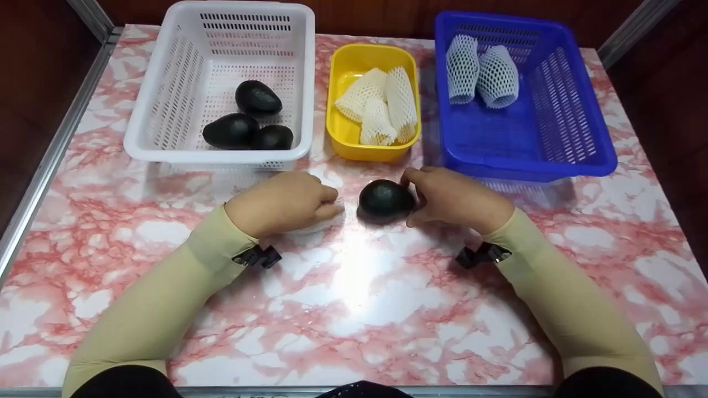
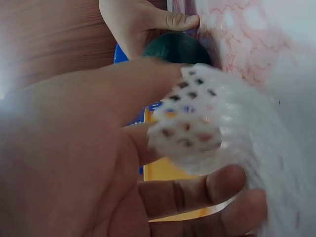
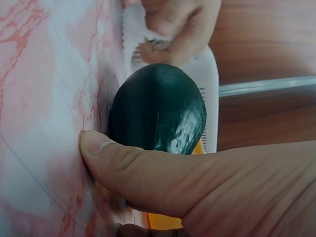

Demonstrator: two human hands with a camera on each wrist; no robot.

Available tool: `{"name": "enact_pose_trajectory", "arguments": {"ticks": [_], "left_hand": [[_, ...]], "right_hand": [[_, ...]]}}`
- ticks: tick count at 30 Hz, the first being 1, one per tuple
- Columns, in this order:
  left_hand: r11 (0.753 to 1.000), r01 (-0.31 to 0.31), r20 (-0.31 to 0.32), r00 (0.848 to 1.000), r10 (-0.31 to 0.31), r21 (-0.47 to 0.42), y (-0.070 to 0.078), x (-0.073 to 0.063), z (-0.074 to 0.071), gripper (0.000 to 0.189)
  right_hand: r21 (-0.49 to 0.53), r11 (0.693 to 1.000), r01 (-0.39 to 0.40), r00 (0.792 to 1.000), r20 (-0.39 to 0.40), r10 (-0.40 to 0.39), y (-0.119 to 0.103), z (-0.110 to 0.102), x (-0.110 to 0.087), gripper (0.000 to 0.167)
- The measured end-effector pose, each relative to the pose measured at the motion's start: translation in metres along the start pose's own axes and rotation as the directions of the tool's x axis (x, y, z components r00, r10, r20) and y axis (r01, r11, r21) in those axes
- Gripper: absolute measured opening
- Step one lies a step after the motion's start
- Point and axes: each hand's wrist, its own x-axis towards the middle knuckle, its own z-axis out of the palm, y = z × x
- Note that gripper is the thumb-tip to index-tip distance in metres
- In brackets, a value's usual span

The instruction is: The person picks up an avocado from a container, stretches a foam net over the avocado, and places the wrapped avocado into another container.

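My left hand (image 1: 285, 202) is over the table in front of the white basket. It holds a white foam net sleeve (image 2: 237, 123) between thumb and fingers, best seen in the left wrist view; from the head the sleeve is mostly hidden. To its right, a dark green avocado (image 1: 385, 199) lies on the table. My right hand (image 1: 456, 198) grips this avocado at its right end, thumb on the near side and fingers on the far side. In the right wrist view the thumb lies along the avocado (image 3: 157, 108), and the left hand shows just beyond it.
A white basket (image 1: 133, 130) at the back left holds three avocados (image 1: 257, 98). The yellow bin (image 1: 373, 152) in the back middle contains several foam net sleeves (image 1: 362, 94). Inside the blue basket (image 1: 575, 168) at the back right lie two net-covered pieces (image 1: 498, 76).
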Motion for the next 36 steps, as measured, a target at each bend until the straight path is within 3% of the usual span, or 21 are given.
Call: {"name": "enact_pose_trajectory", "arguments": {"ticks": [4, 8, 11, 15, 18, 24, 36], "left_hand": [[0.999, 0.027, -0.090, 0.995, -0.031, -0.040, 0.001, 0.004, 0.001, 0.046], [0.999, 0.013, -0.173, 0.985, -0.020, -0.044, 0.005, 0.009, 0.002, 0.026], [0.997, 0.042, -0.145, 0.988, -0.051, -0.064, 0.009, 0.012, 0.002, 0.007], [0.987, 0.135, -0.042, 0.989, -0.138, -0.085, 0.013, 0.018, 0.006, 0.045], [0.979, 0.188, -0.011, 0.982, -0.190, -0.084, 0.014, 0.021, 0.011, 0.066], [0.967, 0.231, -0.019, 0.972, -0.234, -0.104, 0.014, 0.024, 0.014, 0.073], [0.964, 0.236, -0.025, 0.970, -0.240, -0.125, 0.013, 0.024, 0.016, 0.078]], "right_hand": [[-0.003, 1.000, 0.005, 1.000, -0.001, -0.005, 0.000, 0.000, 0.000, 0.053], [0.002, 1.000, 0.006, 1.000, -0.003, -0.006, 0.000, 0.000, 0.000, 0.053], [0.003, 1.000, 0.005, 1.000, -0.005, -0.005, 0.000, 0.000, 0.000, 0.053], [0.008, 1.000, 0.007, 1.000, -0.003, -0.007, 0.001, 0.001, 0.000, 0.053], [0.014, 1.000, 0.002, 1.000, 0.002, -0.002, 0.001, 0.001, 0.001, 0.055], [0.016, 1.000, -0.013, 1.000, 0.001, 0.013, -0.001, -0.001, 0.000, 0.055], [0.028, 0.999, 0.017, 1.000, 0.014, -0.017, -0.001, -0.009, -0.004, 0.062]]}}
